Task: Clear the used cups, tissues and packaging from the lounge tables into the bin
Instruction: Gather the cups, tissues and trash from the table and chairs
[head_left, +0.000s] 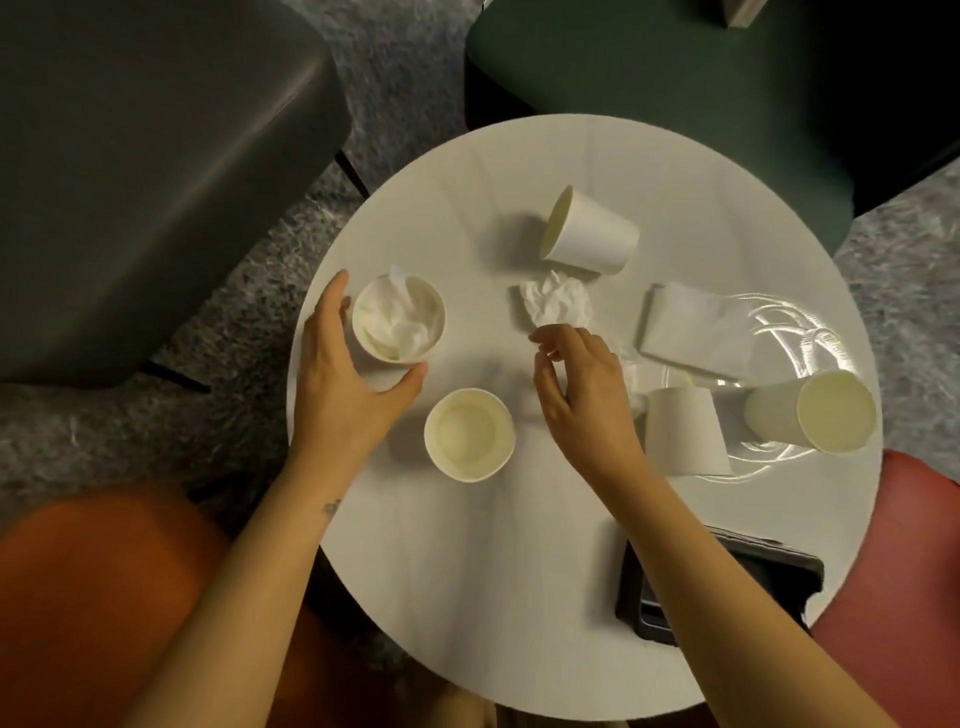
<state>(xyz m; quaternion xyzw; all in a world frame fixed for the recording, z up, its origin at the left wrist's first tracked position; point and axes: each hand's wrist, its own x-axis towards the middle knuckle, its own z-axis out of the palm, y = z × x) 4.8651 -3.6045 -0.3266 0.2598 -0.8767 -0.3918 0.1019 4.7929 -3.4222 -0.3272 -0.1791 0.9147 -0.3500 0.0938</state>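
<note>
Grey carpet and padded seats are seen around the round white counter (467, 571). A dark device (727, 587) at its near edge is half hidden by the right forearm and cannot be identified. The left grip (343, 384) is curled round the tissue-filled cup (399, 318). The right grip (582, 384) is held with bent fingers at the crumpled tissue (556, 301); whether it is touched cannot be told. Clear packaging (789, 322) is blurred by glare, partly beneath a folded napkin (696, 332).

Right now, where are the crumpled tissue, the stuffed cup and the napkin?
crumpled tissue (556, 301), head view, its middle.
stuffed cup (441, 314), head view, its right rim.
napkin (696, 332), head view, its middle.
</note>
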